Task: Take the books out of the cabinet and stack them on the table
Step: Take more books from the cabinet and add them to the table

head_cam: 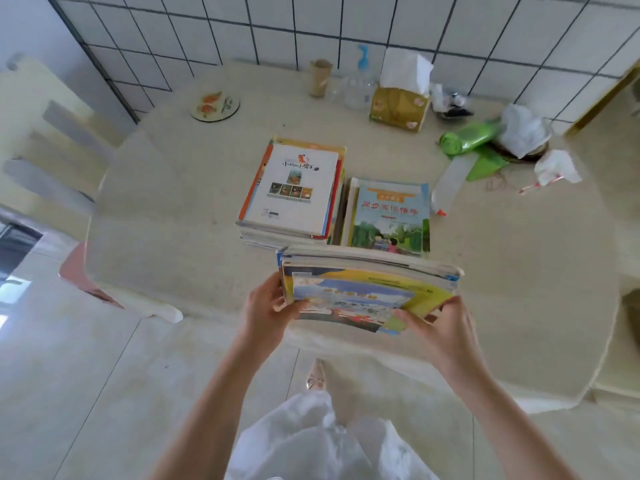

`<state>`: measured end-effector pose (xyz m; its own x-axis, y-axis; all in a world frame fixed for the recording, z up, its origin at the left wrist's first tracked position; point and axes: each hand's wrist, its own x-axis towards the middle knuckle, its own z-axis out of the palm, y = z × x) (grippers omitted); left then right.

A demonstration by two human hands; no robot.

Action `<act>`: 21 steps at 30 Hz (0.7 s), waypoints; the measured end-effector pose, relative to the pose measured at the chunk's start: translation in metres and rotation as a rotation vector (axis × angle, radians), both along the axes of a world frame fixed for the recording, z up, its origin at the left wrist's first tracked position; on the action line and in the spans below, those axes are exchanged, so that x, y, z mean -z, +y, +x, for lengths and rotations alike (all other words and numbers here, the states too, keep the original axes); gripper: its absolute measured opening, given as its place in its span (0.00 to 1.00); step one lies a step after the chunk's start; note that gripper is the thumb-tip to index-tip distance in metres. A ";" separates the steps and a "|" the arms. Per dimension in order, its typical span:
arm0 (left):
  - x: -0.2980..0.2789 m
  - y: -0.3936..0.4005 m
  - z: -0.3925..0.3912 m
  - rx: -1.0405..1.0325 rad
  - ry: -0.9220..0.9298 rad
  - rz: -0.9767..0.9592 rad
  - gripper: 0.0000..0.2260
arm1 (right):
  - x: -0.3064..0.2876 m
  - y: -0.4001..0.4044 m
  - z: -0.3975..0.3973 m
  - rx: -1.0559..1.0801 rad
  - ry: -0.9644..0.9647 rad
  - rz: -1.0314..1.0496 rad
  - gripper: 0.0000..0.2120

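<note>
Now, head view: one wide look down at a pale tabletop set against a tiled wall, with both forearms reaching in from below
Left hand: grips the left end of a carried bundle of books, thumb on top of the cover and the other digits hidden beneath, so the weight sits on them
Right hand: holds the right end the same way, thumb pressed on the cover near its corner; fingers wrapped round the bundle, not spread wide
Carried bundle of books: several thin volumes held flat and level, over the near edge of the tabletop; a two-handed hold at opposite ends probably keeps the loose, slippery covers from fanning out
Tall stack: already on the tabletop near its middle, white cover on top, edges roughly squared
Low stack: just beside the tall one on its right, green illustrated cover up; the two nearly touch
Step in hand: judging by the pose, the bundle is about to be set down on or beside those stacks
Cabinet: not in view
Far edge clutter: tissue box, clear bottle, green roll and crumpled paper towards the far right corner, well apart from the stacks
Round coaster: towards the far left corner
</note>
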<state>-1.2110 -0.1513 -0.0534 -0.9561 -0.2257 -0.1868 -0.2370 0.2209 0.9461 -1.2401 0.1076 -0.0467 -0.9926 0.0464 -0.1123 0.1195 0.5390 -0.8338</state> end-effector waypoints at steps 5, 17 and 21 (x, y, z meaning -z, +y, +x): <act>0.019 -0.012 -0.030 -0.005 -0.033 -0.082 0.19 | 0.013 -0.016 -0.022 -0.051 0.054 0.067 0.26; 0.068 -0.026 -0.035 -0.015 -0.121 -0.203 0.15 | 0.044 -0.029 -0.023 -0.169 0.048 0.047 0.28; 0.070 -0.026 -0.034 0.040 -0.034 -0.193 0.27 | 0.050 -0.023 -0.020 -0.186 0.040 -0.031 0.35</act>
